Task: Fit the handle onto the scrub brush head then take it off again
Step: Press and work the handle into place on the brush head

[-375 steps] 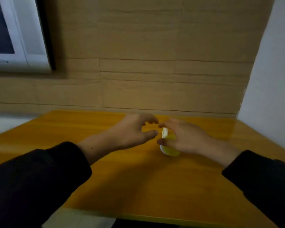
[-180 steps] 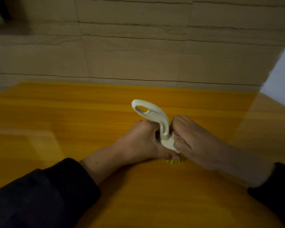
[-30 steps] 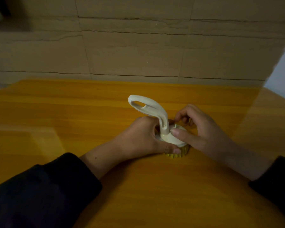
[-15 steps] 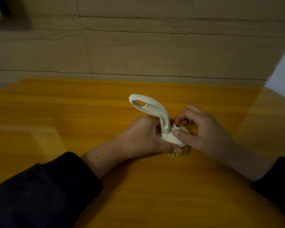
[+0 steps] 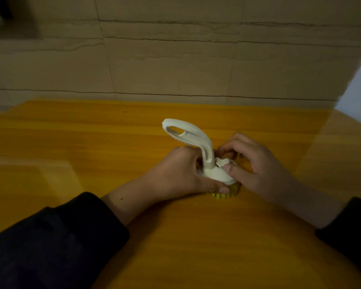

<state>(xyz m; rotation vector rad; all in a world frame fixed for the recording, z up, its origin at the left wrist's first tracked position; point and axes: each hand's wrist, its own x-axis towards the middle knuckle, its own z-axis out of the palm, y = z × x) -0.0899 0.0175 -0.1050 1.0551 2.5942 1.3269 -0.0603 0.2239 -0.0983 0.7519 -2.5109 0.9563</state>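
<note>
A round scrub brush head (image 5: 219, 177) with a cream top and yellow bristles (image 5: 233, 189) sits bristles-down on the orange table (image 5: 92, 147). A cream looped handle (image 5: 189, 135) stands upright out of its top, curving to the left. My left hand (image 5: 181, 174) grips the left side of the head at the handle's base, thumb along the front rim. My right hand (image 5: 258, 165) holds the right side, its thumb and fingertips pinching a small cream tab beside the handle's foot.
A beige panelled wall (image 5: 175, 59) rises right behind the table's far edge. A white wall (image 5: 360, 86) stands at the right. The table's right edge runs close to my right forearm.
My right hand's fingers have curled in closer onto the small tab at the handle's base. The handle stays upright on the head, and my left hand has kept its hold.
</note>
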